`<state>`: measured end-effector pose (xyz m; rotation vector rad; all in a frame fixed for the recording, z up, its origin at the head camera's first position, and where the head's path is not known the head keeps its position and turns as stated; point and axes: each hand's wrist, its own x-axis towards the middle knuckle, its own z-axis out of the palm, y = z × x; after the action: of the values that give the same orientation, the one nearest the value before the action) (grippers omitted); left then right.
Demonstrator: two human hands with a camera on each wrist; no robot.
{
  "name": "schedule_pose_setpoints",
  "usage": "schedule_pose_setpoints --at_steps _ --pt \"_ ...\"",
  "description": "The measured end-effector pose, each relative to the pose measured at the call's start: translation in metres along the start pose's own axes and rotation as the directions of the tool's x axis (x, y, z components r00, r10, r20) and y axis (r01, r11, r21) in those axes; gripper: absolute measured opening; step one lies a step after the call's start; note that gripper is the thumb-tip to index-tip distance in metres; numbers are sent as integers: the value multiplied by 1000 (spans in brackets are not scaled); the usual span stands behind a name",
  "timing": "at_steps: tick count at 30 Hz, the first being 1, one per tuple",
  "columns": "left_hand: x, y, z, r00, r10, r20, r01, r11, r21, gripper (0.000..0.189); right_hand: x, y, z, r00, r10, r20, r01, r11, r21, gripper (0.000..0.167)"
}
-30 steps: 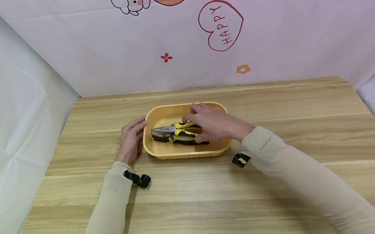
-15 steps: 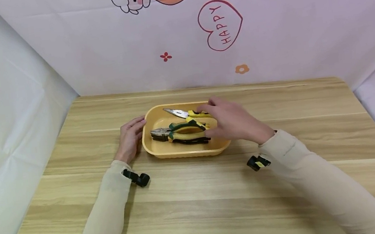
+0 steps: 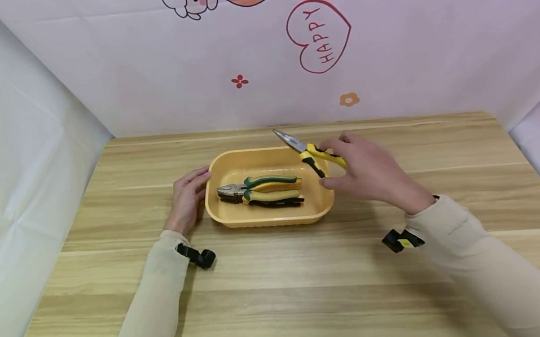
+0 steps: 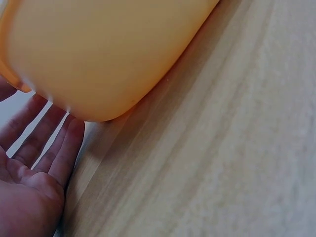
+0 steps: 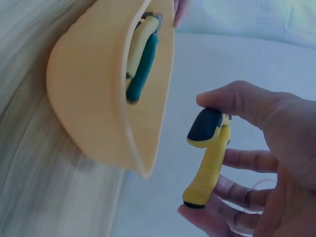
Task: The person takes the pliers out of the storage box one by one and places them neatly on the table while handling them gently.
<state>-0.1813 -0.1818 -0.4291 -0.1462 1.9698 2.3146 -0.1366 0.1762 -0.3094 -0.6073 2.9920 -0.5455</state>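
Long-nosed pliers [image 3: 316,152] with spread yellow-and-black handles are pinched in the right hand [image 3: 370,169], near the 2 o'clock rim of the yellow tub [image 3: 272,223], tip toward 10 o'clock. Inside, blunt-nosed pliers [image 3: 273,195] with green-and-cream handles lie pointing toward 9 o'clock.

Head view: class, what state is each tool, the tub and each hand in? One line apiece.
Tub: upright, uncovered
Yellow pliers: held up, handles spread apart
Green-and-cream pliers: lying in the tub, not held
Left hand: touching the tub's side
Right hand: gripping the yellow pliers
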Motion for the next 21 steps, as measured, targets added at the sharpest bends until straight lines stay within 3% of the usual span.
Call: schedule_pose_setpoints --at_steps 11,21 --pt "1 -1 1 1000 11 -11 -11 1000 -23 40 -22 27 -7 994 93 -60 -92 996 19 65" --pt "1 -3 -1 1000 4 -12 -4 1000 -20 41 -38 53 -4 974 211 -84 -206 977 56 65"
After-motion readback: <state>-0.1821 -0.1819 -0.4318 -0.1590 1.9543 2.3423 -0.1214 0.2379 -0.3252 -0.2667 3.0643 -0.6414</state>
